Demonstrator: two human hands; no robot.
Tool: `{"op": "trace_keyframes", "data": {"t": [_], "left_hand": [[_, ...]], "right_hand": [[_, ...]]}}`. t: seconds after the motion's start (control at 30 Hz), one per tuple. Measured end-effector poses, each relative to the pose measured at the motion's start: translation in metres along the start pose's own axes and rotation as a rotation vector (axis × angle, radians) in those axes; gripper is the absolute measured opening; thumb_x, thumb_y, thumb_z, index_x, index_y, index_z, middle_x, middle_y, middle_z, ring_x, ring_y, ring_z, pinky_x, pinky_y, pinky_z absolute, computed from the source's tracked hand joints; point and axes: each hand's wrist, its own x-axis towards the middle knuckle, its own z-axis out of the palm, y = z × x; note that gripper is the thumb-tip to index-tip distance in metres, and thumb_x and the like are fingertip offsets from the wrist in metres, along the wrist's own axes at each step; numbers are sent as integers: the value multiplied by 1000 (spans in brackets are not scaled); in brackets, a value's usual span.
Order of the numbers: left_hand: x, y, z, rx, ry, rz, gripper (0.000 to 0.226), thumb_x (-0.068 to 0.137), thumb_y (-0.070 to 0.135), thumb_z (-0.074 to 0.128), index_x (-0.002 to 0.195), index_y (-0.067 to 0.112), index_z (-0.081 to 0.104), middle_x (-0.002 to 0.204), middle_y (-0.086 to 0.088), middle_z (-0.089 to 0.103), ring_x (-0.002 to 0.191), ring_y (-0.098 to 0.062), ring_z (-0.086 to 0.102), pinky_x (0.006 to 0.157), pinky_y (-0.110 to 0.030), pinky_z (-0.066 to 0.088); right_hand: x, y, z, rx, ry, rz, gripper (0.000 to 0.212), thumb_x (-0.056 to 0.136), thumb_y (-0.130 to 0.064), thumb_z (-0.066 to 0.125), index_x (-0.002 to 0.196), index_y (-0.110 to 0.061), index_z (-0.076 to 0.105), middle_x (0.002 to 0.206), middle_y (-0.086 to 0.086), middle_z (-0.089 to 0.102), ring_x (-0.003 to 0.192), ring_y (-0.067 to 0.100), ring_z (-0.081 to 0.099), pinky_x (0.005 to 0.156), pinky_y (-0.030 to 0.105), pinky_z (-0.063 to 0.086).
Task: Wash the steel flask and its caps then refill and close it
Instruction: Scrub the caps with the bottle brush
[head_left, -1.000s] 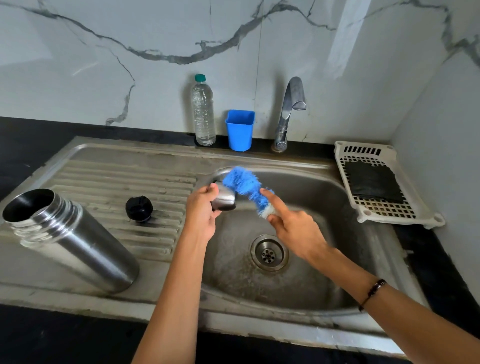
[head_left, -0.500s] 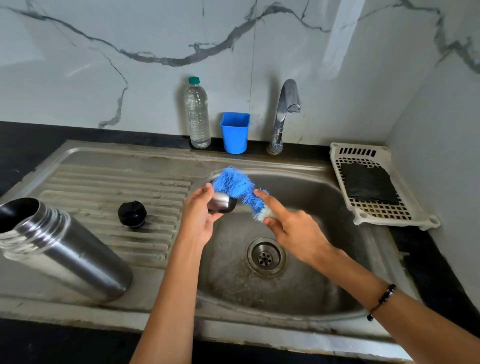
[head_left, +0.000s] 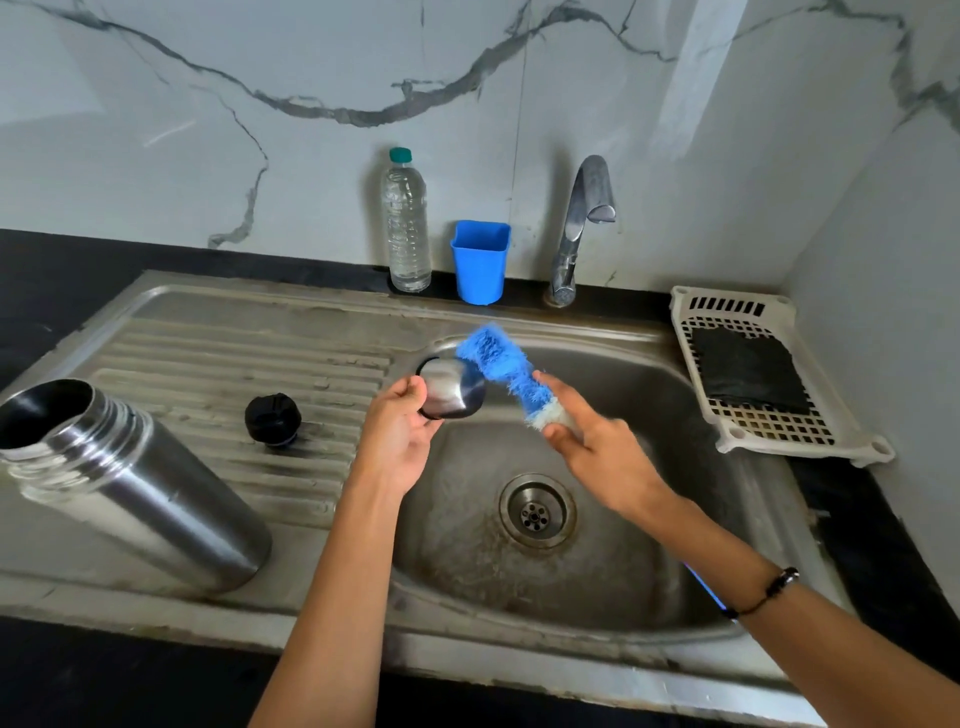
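The open steel flask stands uncapped on the drainboard at the left. A black inner cap lies on the ribs beside it. Over the basin's left edge my left hand grips the steel outer cap. My right hand holds a blue bristle brush by its white neck, forefinger stretched along it. The bristles touch the cap's upper right side.
The steel sink has its drain below my hands. A tap stands behind, not running. A water bottle and a blue cup stand at the wall. A white rack with a dark cloth sits right.
The cap has turned in my left hand, showing more of its steel side. The brush has shifted slightly along the cap. Flask and black cap have stayed put.
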Motion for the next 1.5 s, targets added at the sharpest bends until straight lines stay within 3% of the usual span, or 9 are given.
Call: {"op": "trace_keyframes", "data": {"t": [0.23, 0.4, 0.47, 0.63, 0.77, 0.9, 1.03, 1.2, 1.5], "left_hand": [[-3, -4, 5, -318, -25, -57, 58, 100, 5, 36, 58, 15, 75, 87, -5, 74, 89, -18, 68, 96, -39, 45], [1, -10, 2, -812, 122, -133, 28, 99, 11, 41, 117, 4, 61, 130, -23, 56, 127, -38, 46, 111, -51, 31], [0, -10, 8, -854, 113, -136, 26, 99, 12, 42, 116, 2, 58, 130, -25, 54, 127, -36, 46, 111, -51, 30], [-3, -5, 36, -682, 203, -96, 21, 99, 7, 43, 85, 3, 57, 87, -9, 67, 84, -11, 62, 93, -30, 48], [3, -5, 29, -394, 303, -17, 30, 101, 5, 37, 75, 11, 51, 49, 3, 49, 35, -1, 39, 50, -13, 45], [1, -8, 35, 7, 255, 28, 40, 100, 44, 37, 106, 13, 61, 87, 0, 69, 84, -8, 64, 88, -25, 48], [3, -5, 39, 141, 207, 10, 74, 82, 69, 42, 137, 20, 49, 135, -5, 55, 124, -19, 51, 111, -42, 34], [1, 3, 38, 93, 178, -10, 72, 93, 66, 21, 133, 14, 50, 133, 0, 55, 118, -14, 53, 104, -30, 35], [5, -7, 29, 121, 311, -4, 59, 95, 61, 30, 119, 14, 57, 111, 0, 63, 99, -8, 57, 102, -25, 30]], "right_hand": [[-2, -6, 1, 476, -136, 72, 49, 99, -18, 44, 132, -54, 38, 60, 6, 36, 40, 9, 29, 35, 19, 28], [-8, -6, 8, 607, -215, 133, 48, 100, -19, 43, 128, -57, 41, 61, 7, 35, 41, 14, 26, 36, 18, 24], [-5, -9, 12, 611, -178, 144, 48, 100, -20, 43, 127, -59, 41, 60, 6, 34, 42, 13, 26, 37, 19, 24], [-5, -16, 33, 491, -86, 90, 52, 99, -24, 44, 130, -63, 32, 53, -3, 40, 40, 8, 34, 39, 22, 34], [-17, -15, 38, 42, -85, -43, 56, 100, -30, 41, 142, -54, 15, 60, 3, 51, 55, 19, 51, 67, 37, 51], [-3, -20, 33, -235, 5, -77, 60, 100, -32, 37, 145, -50, 2, 77, 11, 62, 73, 34, 61, 68, 42, 51], [17, -28, 16, -169, 98, -48, 61, 100, -30, 39, 145, -51, 5, 89, 16, 68, 75, 35, 63, 72, 45, 54], [-11, -24, 24, -357, 4, -108, 65, 100, -34, 35, 140, -55, -11, 92, 12, 67, 80, 34, 64, 71, 43, 53], [-5, -18, 27, -254, -2, -86, 59, 100, -34, 37, 145, -52, 3, 94, 13, 67, 81, 34, 63, 73, 42, 52]]}}
